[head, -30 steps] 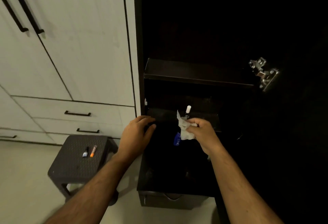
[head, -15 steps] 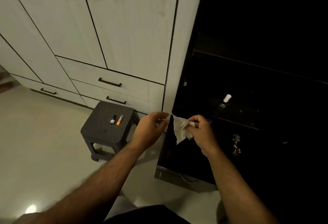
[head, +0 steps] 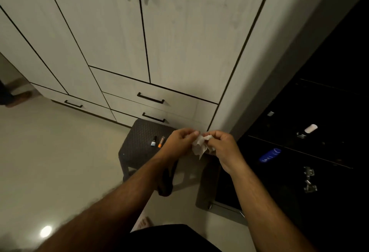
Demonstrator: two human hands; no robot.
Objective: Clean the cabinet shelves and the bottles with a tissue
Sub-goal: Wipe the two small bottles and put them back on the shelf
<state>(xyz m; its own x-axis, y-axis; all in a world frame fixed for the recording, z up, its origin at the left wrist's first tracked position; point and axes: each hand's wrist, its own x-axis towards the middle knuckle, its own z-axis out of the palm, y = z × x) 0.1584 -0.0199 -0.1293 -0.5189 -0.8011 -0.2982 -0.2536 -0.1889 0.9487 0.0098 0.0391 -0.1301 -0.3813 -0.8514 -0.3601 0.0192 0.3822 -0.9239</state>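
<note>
The person has stepped back from the dark open cabinet [head: 311, 135] and turned toward the pale wardrobe fronts; a second ago the right hand [head: 221, 147] was inside the cabinet with the crumpled white tissue [head: 199, 146] held against a bottle, and the left hand [head: 179, 143] rested on a shelf edge. Now both hands meet in the air above the right edge of the dark woven plastic stool [head: 139, 143], well clear of the shelves.

The right hand's fingers are curled tight around one side of the tissue, and the left hand's thumb and fingertips pinch its other side, so the tissue is stretched a little between them with a loose corner hanging down. It looks as if the tissue is being refolded or turned to a fresh face, which I judge to be a pause in the wiping, not its end.

Inside the cabinet, the small dark bottle with a white cap [head: 308, 130] stands near the front edge of one shelf, and the blue bottle [head: 269, 154] lies on its side at the front edge of the shelf below. Two small tubes, one dark with a blue label [head: 153, 141] and one orange [head: 161, 142], lie side by side near the middle of the stool top.

With a clean fold, the hands would need to go back to the shelves.
</note>
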